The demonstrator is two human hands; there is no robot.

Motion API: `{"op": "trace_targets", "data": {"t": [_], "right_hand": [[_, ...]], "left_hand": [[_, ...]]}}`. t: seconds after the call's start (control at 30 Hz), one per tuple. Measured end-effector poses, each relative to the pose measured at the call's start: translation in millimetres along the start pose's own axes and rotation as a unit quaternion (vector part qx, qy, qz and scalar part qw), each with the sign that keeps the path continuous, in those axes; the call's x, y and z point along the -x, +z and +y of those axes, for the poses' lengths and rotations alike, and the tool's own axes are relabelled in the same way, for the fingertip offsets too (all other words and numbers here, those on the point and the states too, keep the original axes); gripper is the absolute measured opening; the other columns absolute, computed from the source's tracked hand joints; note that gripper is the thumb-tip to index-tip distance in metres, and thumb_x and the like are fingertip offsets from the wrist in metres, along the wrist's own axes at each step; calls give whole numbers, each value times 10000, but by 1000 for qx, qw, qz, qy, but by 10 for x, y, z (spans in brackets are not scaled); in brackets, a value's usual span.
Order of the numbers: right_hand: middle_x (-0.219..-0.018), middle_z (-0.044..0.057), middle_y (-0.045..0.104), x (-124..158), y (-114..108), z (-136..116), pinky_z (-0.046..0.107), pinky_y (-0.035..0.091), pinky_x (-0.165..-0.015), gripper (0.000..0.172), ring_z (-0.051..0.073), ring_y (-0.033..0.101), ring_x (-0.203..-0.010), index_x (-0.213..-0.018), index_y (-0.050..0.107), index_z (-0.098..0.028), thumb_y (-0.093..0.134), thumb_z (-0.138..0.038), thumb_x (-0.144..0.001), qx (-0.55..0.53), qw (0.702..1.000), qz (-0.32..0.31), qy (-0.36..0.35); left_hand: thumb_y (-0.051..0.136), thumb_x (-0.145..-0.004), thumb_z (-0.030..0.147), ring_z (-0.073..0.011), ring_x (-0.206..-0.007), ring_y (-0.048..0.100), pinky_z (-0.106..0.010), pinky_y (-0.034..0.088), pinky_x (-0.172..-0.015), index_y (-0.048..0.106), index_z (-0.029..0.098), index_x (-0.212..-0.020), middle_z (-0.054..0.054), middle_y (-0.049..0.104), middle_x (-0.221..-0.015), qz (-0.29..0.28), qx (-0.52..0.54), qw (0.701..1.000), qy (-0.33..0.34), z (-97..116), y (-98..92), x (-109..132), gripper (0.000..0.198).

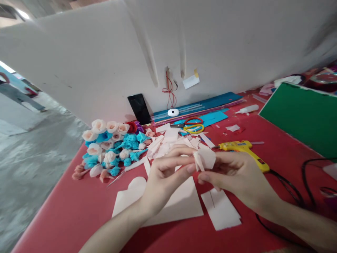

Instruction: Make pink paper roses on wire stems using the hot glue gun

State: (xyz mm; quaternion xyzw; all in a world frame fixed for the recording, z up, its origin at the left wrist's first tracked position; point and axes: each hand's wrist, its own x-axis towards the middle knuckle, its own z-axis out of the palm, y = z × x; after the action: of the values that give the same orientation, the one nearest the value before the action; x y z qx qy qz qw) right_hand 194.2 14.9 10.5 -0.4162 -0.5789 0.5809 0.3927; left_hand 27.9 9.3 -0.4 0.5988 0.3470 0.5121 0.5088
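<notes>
Between both hands is a small pale pink paper piece (207, 159), partly folded or curled. My left hand (168, 175) pinches its left edge between thumb and fingers. On the right side, the fingers and thumb of my right hand (231, 172) close around the same piece. Below the hands lies a large cream sheet (181, 203) with a rounded cut-out edge. A smaller stack of pale paper (223, 212) is under my right hand, with a thin dark stick or line on it. Pale paper strips (163, 144) are heaped just beyond the hands.
White, blue and pink paper flowers (107, 147) cluster at the left. A yellow glue gun (244, 149) with a black cable lies right. Scissors (193, 126), a black phone (139, 109), a white glue bottle (248, 109) and a green board (302, 119) stand farther back on the red table (68, 218).
</notes>
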Motion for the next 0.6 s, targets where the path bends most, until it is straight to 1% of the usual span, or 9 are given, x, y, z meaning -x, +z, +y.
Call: {"op": "trace_targets", "data": {"t": [0.13, 0.2, 0.27, 0.4, 0.53, 0.6], "right_hand": [[-539, -4, 571, -3, -10, 12, 150, 377, -391, 216, 62, 478, -440, -573, 614, -154, 717, -324, -658, 11, 1000, -3, 7], [-546, -3, 577, -2, -10, 11, 155, 377, -394, 199, 63, 480, -442, -593, 629, -158, 709, -323, -668, 4, 1000, -13, 2], [-541, -7, 574, 0, -6, 5, 156, 375, -388, 154, 59, 469, -428, -635, 655, -163, 701, -305, -673, -6, 1000, -18, 2], [-515, -19, 555, 1, 7, -3, 151, 368, -378, 129, 56, 460, -416, -640, 651, -161, 717, -272, -643, -17, 1000, -7, 17], [-495, -27, 533, -6, 15, 0, 147, 359, -378, 131, 49, 445, -407, -625, 643, -162, 716, -268, -645, -28, 999, -9, 12], [-491, -29, 523, -10, 19, 1, 149, 353, -379, 131, 49, 440, -408, -619, 640, -164, 710, -269, -654, -25, 1000, -4, 6]], "left_hand": [[589, -823, 223, -243, -1016, 581, -401, 455, -901, 747, 276, -835, -52, 668, -1026, -3, 1, 1000, 6, 10, -3, 5, 167], [579, -829, 220, -244, -1016, 579, -407, 447, -912, 743, 282, -860, -52, 667, -1035, -7, 2, 1000, 14, 19, -1, 9, 178], [569, -834, 223, -247, -1012, 576, -405, 444, -907, 745, 272, -830, -53, 663, -1029, -6, -6, 1000, 17, 34, 2, 15, 183], [537, -852, 256, -231, -973, 567, -376, 439, -884, 736, 253, -724, -48, 655, -986, -12, -32, 999, 35, 67, 7, 21, 237], [564, -837, 221, -194, -937, 559, -320, 445, -852, 738, 274, -771, -31, 660, -948, -8, -45, 998, 53, 82, 15, 18, 194], [571, -832, 203, -190, -942, 556, -314, 440, -856, 739, 279, -782, -26, 662, -950, -8, -50, 997, 57, 78, 21, 16, 191]]}}
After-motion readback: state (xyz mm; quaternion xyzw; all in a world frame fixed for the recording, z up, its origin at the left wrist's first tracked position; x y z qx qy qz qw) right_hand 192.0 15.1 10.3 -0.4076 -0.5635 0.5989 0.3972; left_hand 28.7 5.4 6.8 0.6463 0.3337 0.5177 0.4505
